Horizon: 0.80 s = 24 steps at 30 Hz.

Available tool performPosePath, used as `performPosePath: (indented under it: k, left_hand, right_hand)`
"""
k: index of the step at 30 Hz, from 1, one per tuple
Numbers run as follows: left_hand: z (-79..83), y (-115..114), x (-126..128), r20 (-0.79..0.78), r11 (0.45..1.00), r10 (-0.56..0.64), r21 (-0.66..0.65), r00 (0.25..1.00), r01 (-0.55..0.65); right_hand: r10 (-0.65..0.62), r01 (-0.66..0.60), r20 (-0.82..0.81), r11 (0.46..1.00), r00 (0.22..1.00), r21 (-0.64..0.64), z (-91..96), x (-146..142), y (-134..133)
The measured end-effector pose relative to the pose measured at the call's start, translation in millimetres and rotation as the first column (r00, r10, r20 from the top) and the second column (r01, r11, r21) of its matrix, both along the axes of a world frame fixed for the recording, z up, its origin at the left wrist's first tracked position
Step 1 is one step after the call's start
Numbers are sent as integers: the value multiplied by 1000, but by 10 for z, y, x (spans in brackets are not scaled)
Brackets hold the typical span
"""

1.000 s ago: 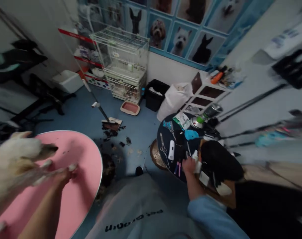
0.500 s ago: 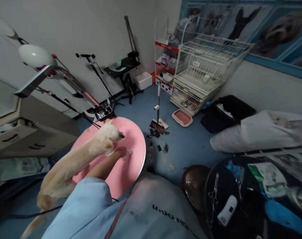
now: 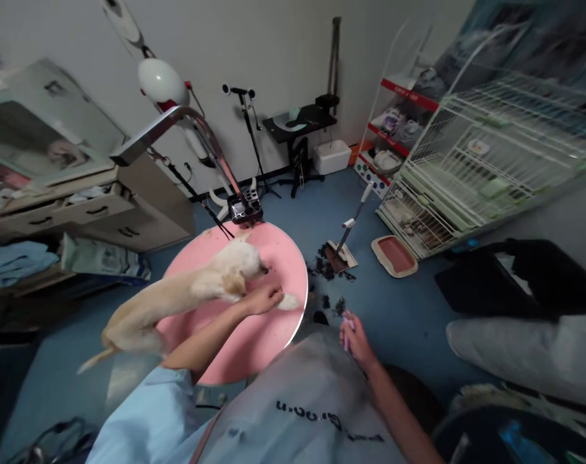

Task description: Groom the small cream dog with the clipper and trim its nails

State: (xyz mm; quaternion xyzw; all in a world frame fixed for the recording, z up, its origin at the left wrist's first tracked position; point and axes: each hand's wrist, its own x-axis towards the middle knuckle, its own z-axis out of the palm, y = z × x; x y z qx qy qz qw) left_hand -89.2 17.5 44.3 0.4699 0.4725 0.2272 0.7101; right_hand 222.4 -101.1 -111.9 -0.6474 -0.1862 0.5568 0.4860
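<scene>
A cream-coloured dog (image 3: 176,293) stands on a round pink grooming table (image 3: 244,361), its head lowered towards the tabletop. My left hand (image 3: 264,299) reaches across the pink top with its fingers closed round the dog's front leg, and the pale paw (image 3: 289,301) sticks out beyond them. In front of my apron, off the table's right edge, my right hand (image 3: 358,341) grips a slim lilac tool (image 3: 349,325). Most of that tool is hidden by the fingers, so its kind is unclear.
A grooming arm (image 3: 176,116) with a hanging strap rises behind the table. On the floor, a broom (image 3: 343,251) stands among dark hair clippings (image 3: 324,265), near a pink litter tray (image 3: 394,256) and wire cages (image 3: 432,200). A dark round tray (image 3: 496,432) sits at lower right.
My right hand has come into view from the right with the lilac tool. My left hand still has the dog's leg. The view has swung left, so the dark tray is mostly out of frame.
</scene>
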Motion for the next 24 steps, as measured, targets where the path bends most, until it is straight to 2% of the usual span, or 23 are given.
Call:
performPosePath:
  k: [1, 2, 3, 5, 8, 11, 13, 15, 17, 20, 24]
  left_hand:
    - [-71, 101, 109, -48, 999, -20, 39, 999, 22]
    - [-136, 205, 202, -210, 977, -120, 150, 970, 153]
    - [-192, 304, 272, -348, 935, -160, 247, 924, 255]
    - [-263, 453, 337, -545, 850, -161, 347, 823, 396]
    - [-277, 551, 337, -648, 801, -119, 386, 752, 459]
    - [-210, 581, 348, -720, 786, -102, 364, 686, 499]
    - [-137, 570, 370, -795, 785, -53, 340, 604, 517]
    - [-74, 508, 383, -860, 774, 79, 371, 504, 513]
    - [-65, 401, 377, -867, 711, 217, 455, 449, 536]
    - [-202, 257, 347, -839, 578, 277, 535, 468, 616]
    - [-443, 275, 300, -838, 538, 300, 544, 457, 644]
  right_hand:
    - [99, -99, -16, 995, 995, 11, 21, -132, 253]
    - [175, -174, -33, 985, 984, 16, 47, -251, 478]
    - [245, -244, -65, 969, 967, 25, 81, -358, 680]
    - [337, -333, -153, 941, 929, 54, 173, -546, 1018]
    - [481, -482, -299, 873, 824, 77, 364, -785, 1362]
    - [676, -681, -327, 723, 661, 116, 533, -977, 1520]
    - [740, -732, -241, 666, 627, 141, 589, -1064, 1563]
    - [733, -721, -133, 680, 667, 136, 602, -1108, 1598]
    - [712, -700, -84, 701, 697, 136, 601, -1108, 1647]
    - [718, -698, -137, 696, 682, 172, 633, -1053, 1741]
    - [757, -733, -330, 642, 563, 222, 734, -930, 1826]
